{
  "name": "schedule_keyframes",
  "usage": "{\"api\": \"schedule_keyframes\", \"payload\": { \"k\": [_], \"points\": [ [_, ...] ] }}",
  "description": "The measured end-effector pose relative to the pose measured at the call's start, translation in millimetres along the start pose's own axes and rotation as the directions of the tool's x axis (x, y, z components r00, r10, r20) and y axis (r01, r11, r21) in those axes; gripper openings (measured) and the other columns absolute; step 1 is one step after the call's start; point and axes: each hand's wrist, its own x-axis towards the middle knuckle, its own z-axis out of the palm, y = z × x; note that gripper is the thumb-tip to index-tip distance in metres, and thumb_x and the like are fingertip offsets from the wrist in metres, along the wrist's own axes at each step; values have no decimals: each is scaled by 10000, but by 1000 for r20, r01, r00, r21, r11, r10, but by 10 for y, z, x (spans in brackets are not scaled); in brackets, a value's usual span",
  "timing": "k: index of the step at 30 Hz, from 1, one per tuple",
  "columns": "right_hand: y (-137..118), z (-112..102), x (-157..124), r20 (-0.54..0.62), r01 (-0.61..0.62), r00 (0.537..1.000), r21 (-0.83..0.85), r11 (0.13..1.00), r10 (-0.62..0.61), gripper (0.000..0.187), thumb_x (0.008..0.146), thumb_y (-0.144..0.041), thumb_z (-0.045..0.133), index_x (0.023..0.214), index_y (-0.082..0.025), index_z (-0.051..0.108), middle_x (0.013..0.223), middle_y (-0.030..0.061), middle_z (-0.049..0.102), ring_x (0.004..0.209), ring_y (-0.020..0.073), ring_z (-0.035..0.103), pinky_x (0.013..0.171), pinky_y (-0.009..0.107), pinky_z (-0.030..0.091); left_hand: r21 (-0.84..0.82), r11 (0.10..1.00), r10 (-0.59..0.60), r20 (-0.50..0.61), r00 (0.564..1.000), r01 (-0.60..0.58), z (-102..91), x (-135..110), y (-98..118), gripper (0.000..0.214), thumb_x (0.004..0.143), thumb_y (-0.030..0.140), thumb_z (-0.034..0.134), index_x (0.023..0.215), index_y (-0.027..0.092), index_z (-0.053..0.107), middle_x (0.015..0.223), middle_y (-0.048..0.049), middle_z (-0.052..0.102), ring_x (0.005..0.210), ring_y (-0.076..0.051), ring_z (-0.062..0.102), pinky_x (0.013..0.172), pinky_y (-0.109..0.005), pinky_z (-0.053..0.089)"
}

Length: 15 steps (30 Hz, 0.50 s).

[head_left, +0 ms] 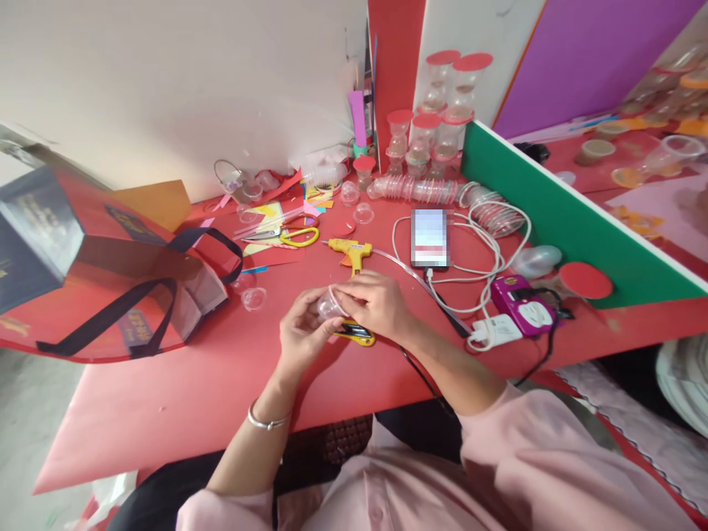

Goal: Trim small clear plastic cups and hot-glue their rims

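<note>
A small clear plastic cup (328, 305) is held between my two hands above the red table. My left hand (303, 324) wraps round its left side, thumb along the near side. The fingers of my right hand (376, 301) pinch its rim from the right. Under the hands lies a yellow and black utility knife (357, 333), partly covered. Just beyond them rests a yellow hot glue gun (349, 251), nozzle to the left, with a clear glue stick in its back. Yellow-handled scissors (299, 234) lie farther left.
A red bag (127, 273) stands at the left. Stacked cup hourglasses (425, 140) and a row of nested cups (417, 189) line the back. On the right are a phone (430, 240), coiled white cable, a purple power socket (520, 304) and a green divider (564, 221).
</note>
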Motion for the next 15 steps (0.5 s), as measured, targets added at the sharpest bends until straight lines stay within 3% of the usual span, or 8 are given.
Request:
{"api": "schedule_keyframes", "payload": {
  "k": [5, 9, 15],
  "points": [
    [64, -57, 23, 60, 138, 990, -230, 963, -128, 281, 1015, -300, 565, 899, -211, 805, 772, 68, 713, 828, 209, 590, 732, 341, 459, 149, 985, 80, 39, 996, -85, 13, 12, 36, 524, 739, 229, 902, 1242, 233, 757, 1188, -116, 693, 1084, -252, 695, 880, -340, 617],
    [80, -46, 30, 58, 181, 983, -189, 965, -173, 273, 992, -268, 561, 827, -211, 770, 716, 42, 686, 727, 181, 551, 711, 328, 444, 151, 983, 96, 50, 994, -103, -12, 12, 55, 516, 717, 237, 918, 1211, 220, 773, 1175, -123, 722, 1104, -270, 690, 935, -376, 601],
    [53, -89, 38, 46, 131, 991, -51, 990, -128, 235, 996, -251, 559, 944, -206, 784, 796, 56, 733, 771, 188, 602, 754, 332, 483, 1, 998, -64, 30, 997, 64, -89, -21, 9, 561, 716, 267, 921, 1250, 214, 756, 1211, -137, 738, 1023, -276, 729, 801, -352, 639]
  ]
}}
